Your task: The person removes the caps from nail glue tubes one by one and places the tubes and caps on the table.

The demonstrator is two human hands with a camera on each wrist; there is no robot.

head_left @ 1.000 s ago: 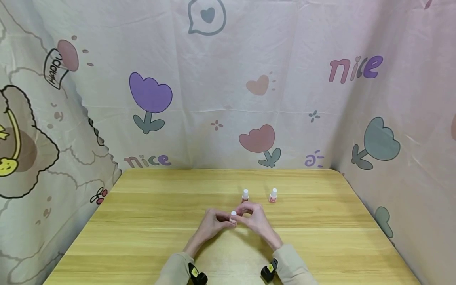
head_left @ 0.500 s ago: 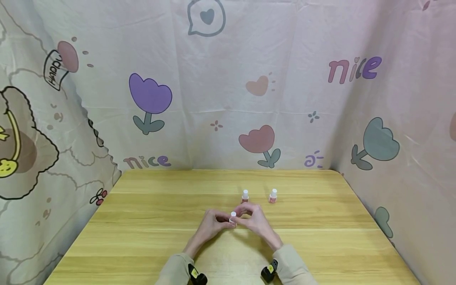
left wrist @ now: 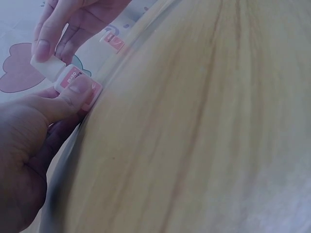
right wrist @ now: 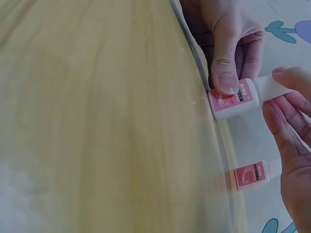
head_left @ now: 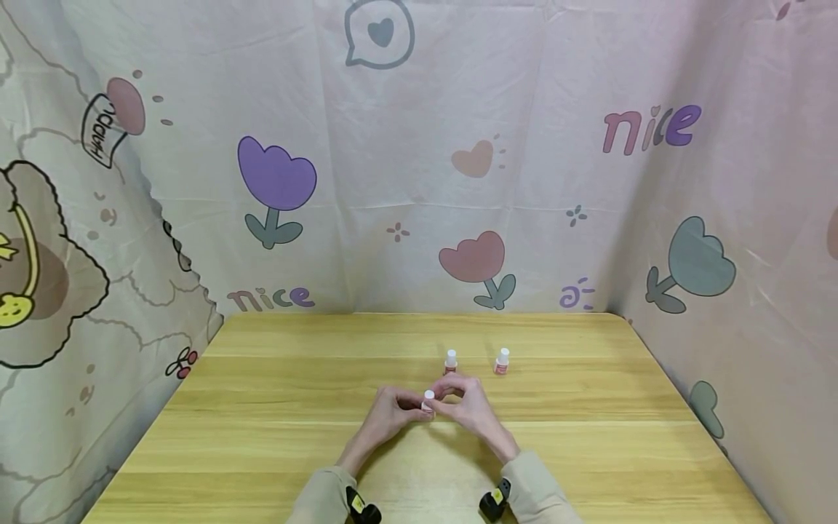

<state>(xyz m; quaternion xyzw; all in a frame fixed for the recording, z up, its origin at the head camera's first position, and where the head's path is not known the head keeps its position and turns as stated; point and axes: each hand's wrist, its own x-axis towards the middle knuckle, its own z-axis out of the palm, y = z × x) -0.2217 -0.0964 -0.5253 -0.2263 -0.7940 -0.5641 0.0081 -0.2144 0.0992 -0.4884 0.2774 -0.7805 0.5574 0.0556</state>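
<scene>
Between both hands, at the middle of the table, a small white bottle (right wrist: 233,100) with a pink label stands on the wood. My left hand (head_left: 390,413) pinches its body, the thumb lying across the label in both wrist views. Thumb and fingers of my right hand (head_left: 470,404) grip the white cap (left wrist: 47,68) at the top. The cap sits on the bottle; whether it is loose I cannot tell. Part of the label is hidden under the left thumb.
Two similar bottles stand farther back: one white bottle (head_left: 451,361) just behind my right hand, another small bottle (head_left: 502,362) to its right. Beyond the wooden table (head_left: 275,364) hangs a printed cloth (head_left: 393,182), which also flanks both sides.
</scene>
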